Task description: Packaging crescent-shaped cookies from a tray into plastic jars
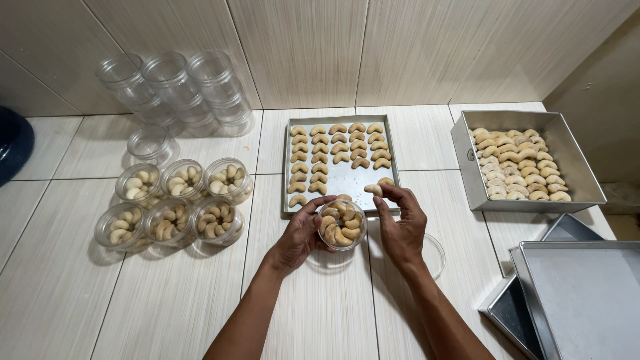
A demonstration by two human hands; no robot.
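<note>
Between both hands: jar point(341, 225) in left grip point(301, 235), cookie point(373, 189) in right grip point(400, 223).

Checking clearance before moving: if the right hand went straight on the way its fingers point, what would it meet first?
The right hand holds a cookie and points up-left over the flat tray. It would probably first meet the cookies left on that tray, though height above them is unclear.

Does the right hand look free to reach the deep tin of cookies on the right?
Probably yes: bare tile lies between the right hand and the deep tin, whose top is open, though the fingers already pinch one cookie.
</note>
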